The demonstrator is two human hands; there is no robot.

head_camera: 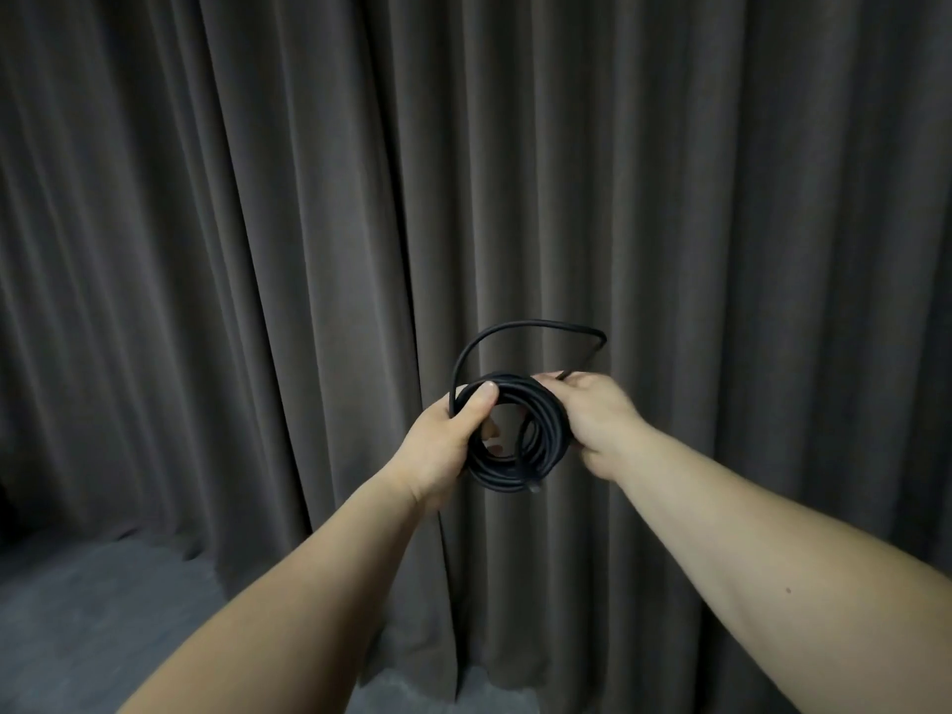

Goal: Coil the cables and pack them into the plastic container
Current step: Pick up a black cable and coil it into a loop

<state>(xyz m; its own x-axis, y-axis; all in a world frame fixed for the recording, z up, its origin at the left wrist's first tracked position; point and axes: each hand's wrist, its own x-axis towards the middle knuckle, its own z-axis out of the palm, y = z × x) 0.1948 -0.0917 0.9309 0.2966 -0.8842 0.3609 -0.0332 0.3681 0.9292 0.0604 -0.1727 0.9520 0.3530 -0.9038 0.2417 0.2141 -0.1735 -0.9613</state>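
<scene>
Your left hand [447, 439] grips the black cable coil [515, 435] at its left edge, thumb over the strands; your right hand [592, 424] clasps the opposite side, both held up before the curtain [257, 249]. One loose loop [525, 329] arcs above. Relax either grip and I'd expect the turns to spring apart; that loop could snag. No container shows.

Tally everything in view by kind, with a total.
Black cable coil: 1
Hands: 2, left hand and right hand, both gripping the coil
Grey curtain: 1
Grey floor: 1
Plastic container: 0 in view
Total: 5
</scene>
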